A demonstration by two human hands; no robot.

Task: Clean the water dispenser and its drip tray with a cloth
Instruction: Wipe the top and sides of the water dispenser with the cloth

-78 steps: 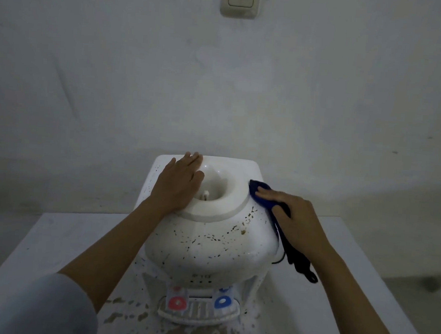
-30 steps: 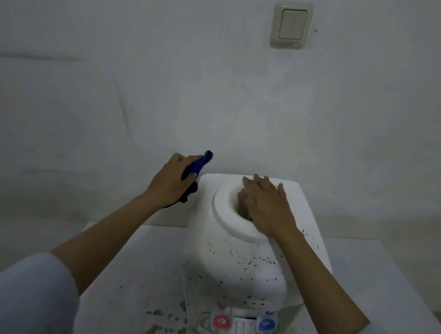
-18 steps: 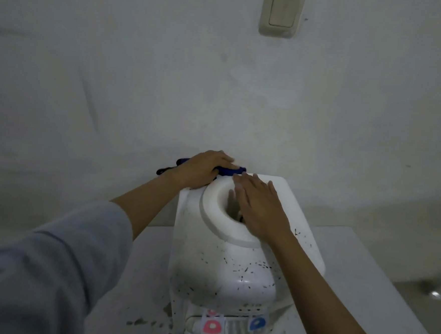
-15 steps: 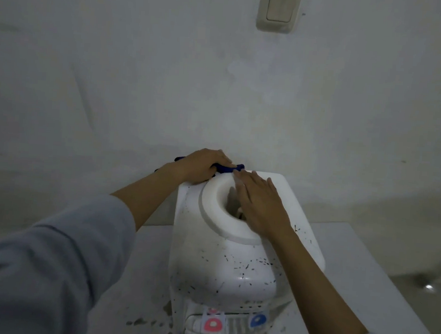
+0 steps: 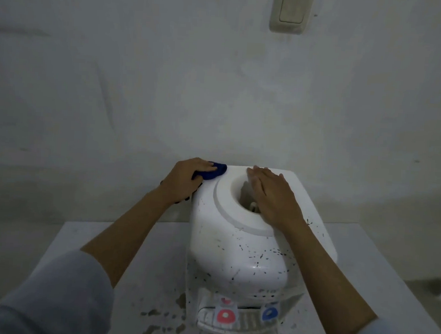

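A white tabletop water dispenser (image 5: 236,256) stands on a white table, its rounded front spattered with dark specks. My left hand (image 5: 184,180) grips a dark blue cloth (image 5: 214,170) against the dispenser's upper left rear corner. My right hand (image 5: 272,196) lies flat, fingers straight, across the round bottle opening on top. Below the front sit a red tap (image 5: 226,316), a blue tap (image 5: 269,313) and the white slotted drip tray (image 5: 245,325).
The white table (image 5: 129,264) carries dark stains and specks in front of the dispenser. A grey plaster wall rises just behind, with a light switch (image 5: 291,10) at the top right. Floor shows beyond the table's right edge.
The cloth passed from my right hand to my left. My left hand brought it to the dispenser's rear left corner and slid it along there. My right hand now rests on the top opening.
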